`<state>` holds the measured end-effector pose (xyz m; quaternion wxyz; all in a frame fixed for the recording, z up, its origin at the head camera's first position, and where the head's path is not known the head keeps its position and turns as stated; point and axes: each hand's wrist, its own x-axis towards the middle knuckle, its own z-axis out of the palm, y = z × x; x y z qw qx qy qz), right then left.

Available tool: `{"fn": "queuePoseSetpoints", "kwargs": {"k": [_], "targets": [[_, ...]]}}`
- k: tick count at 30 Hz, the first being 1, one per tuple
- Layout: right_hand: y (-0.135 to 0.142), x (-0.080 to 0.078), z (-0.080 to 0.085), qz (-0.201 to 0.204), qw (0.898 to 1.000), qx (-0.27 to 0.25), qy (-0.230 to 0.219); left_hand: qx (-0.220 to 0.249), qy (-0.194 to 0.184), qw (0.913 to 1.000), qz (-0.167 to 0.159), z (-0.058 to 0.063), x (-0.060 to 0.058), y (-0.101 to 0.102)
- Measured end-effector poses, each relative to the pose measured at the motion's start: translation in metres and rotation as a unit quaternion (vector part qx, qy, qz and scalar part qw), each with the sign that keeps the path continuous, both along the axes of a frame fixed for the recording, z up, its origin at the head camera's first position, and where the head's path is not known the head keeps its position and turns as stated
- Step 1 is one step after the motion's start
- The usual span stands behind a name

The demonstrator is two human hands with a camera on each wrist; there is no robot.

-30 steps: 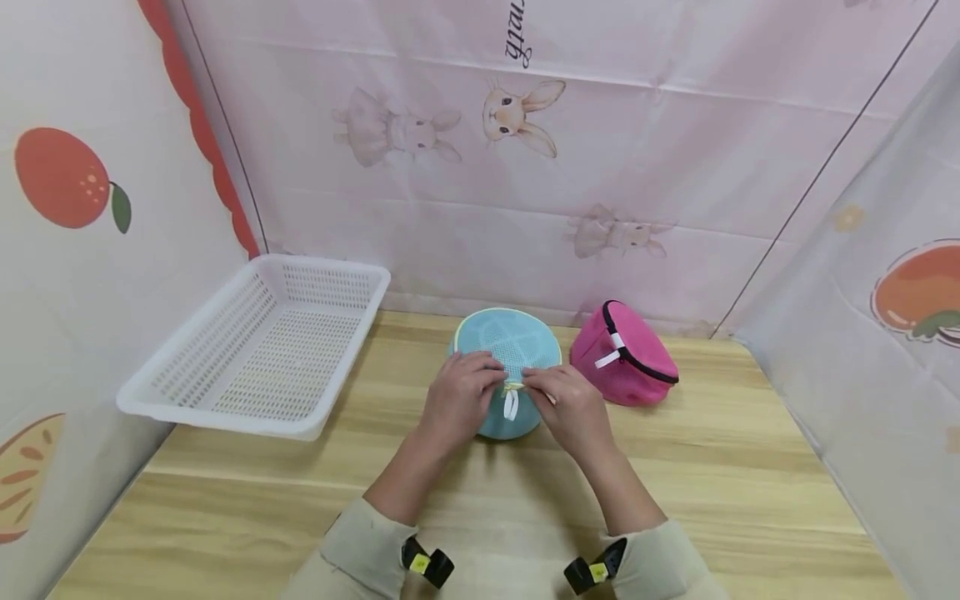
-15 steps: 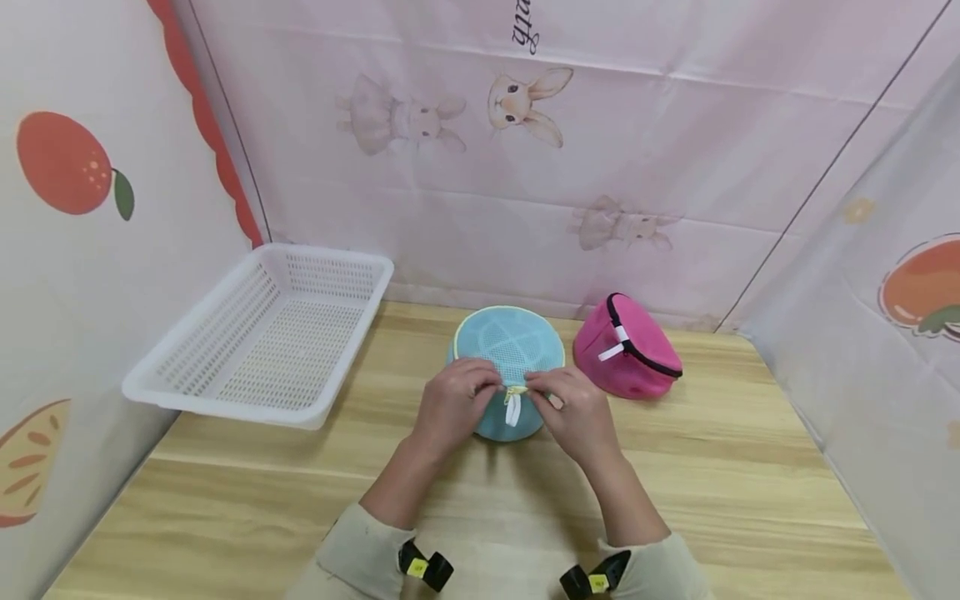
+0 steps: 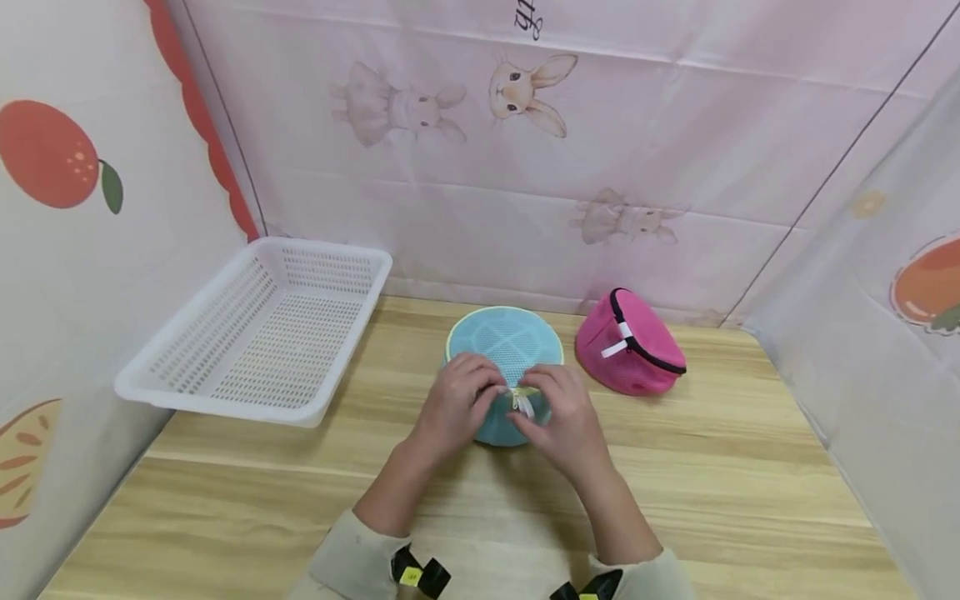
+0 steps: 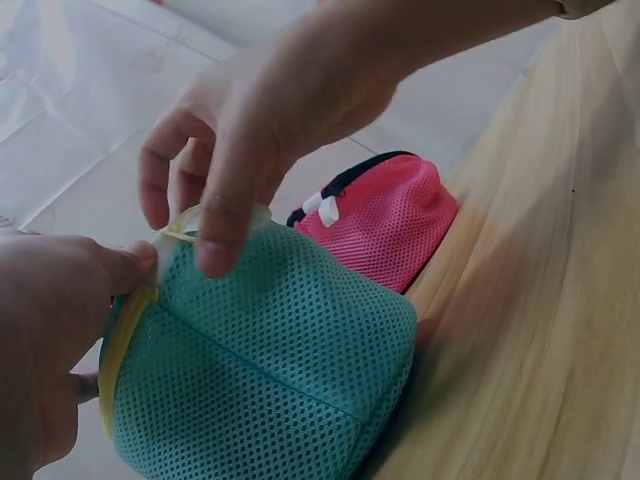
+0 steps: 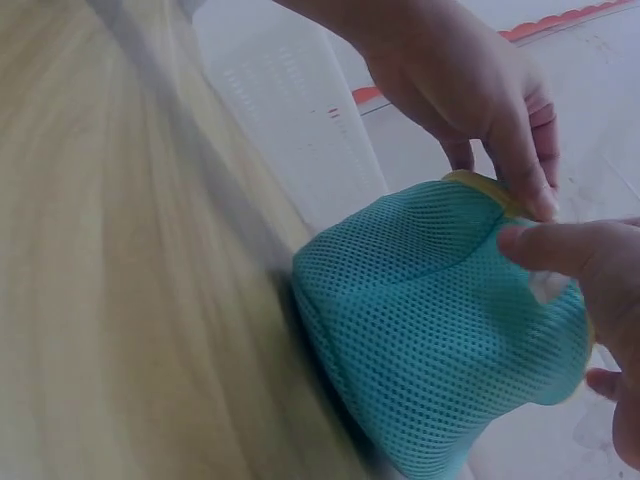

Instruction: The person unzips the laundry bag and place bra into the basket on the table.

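Observation:
A round blue mesh laundry bag point(image 3: 504, 329) with yellow trim stands on the table between the hands. My left hand point(image 3: 452, 406) pinches its front rim beside the zipper. On the other side, my right hand point(image 3: 567, 423) has its thumb and fingers curled around the zipper edge, near the white loop point(image 3: 526, 407). In the right wrist view, the right thumb lies against the mesh point(image 5: 430, 310) just above the loop. Fingers partly cover the zipper pull. A pink mesh laundry bag point(image 3: 628, 354) with a black zipper sits to the right, untouched.
A white perforated plastic basket point(image 3: 300, 408) stands at the left of the wooden table point(image 3: 735, 467). Behind the bags hangs a pink curtain point(image 3: 450, 217) with rabbit prints. White printed sheets enclose both sides.
The right thumb has moved down and apart from its fingers, toward the white loop, which now tilts right. The left hand still pinches the rim. The head view has shifted slightly.

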<state>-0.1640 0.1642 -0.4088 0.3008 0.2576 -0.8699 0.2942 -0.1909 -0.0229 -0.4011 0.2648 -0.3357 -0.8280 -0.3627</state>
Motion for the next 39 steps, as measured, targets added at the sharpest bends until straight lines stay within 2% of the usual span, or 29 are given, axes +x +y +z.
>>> {"fn": "queuePoseSetpoints", "kwargs": {"k": [4,8,13,17,22,29,33,36,39], "targets": [[-0.003,0.0,-0.005,0.018,0.999,-0.011,0.048,0.019,-0.026,0.9995,-0.004,0.001,0.001,-0.003],[-0.004,-0.002,-0.006,0.044,0.993,-0.04,0.103,0.034,-0.024,0.9991,0.0,0.001,0.0,-0.006],[-0.004,-0.001,-0.005,0.046,0.989,-0.081,0.115,0.039,-0.005,0.9992,0.005,0.0,0.0,-0.007],[-0.005,0.002,-0.004,0.042,0.988,-0.12,0.086,0.032,0.02,0.9993,0.004,0.0,0.0,-0.005],[-0.007,0.008,0.0,0.021,0.987,-0.158,0.023,-0.016,0.065,0.9978,-0.006,0.002,0.002,0.0],[-0.008,0.014,0.007,-0.014,0.98,-0.185,-0.067,-0.061,0.109,0.992,0.016,0.001,0.007,0.005],[-0.005,0.016,0.012,-0.019,0.976,-0.185,-0.118,-0.073,0.113,0.9906,0.024,0.001,0.008,0.006],[0.0,0.017,0.015,-0.008,0.97,-0.187,-0.153,-0.081,0.107,0.9906,0.026,0.0,0.008,0.005],[0.005,0.016,0.016,0.002,0.97,-0.18,-0.163,-0.087,0.098,0.991,0.029,0.0,0.007,0.005]]}}
